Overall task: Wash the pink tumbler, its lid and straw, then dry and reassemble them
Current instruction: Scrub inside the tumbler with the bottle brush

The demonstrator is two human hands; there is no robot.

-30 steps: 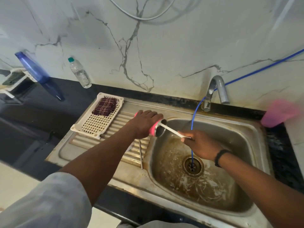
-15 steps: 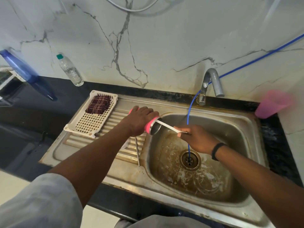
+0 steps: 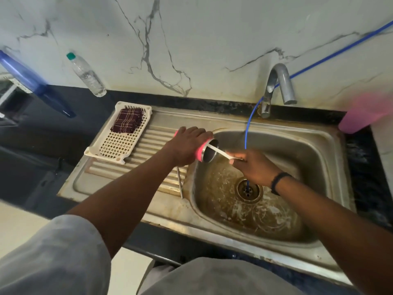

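Tumbler held sideways over the sink

Your left hand (image 3: 187,145) wraps one pink tumbler (image 3: 207,151) at the basin's (image 3: 314,145) left edge, mouth facing right. Your right hand (image 3: 253,167) pinches one white stick (image 3: 219,151) reaching inside it. One metal straw (image 3: 180,184) lies on the drainboard.

My left hand (image 3: 188,146) reaches out from a bare forearm, its grey sleeve pushed up near the elbow, knuckles up and fingers curled over the top of the pink tumbler (image 3: 205,151), which I hold on its side with the mouth facing right. My right hand (image 3: 253,167) comes in from the lower right with a black band on the wrist, back of the hand up, fingertips pinching the white straw (image 3: 219,151) whose far end goes into the tumbler's mouth.
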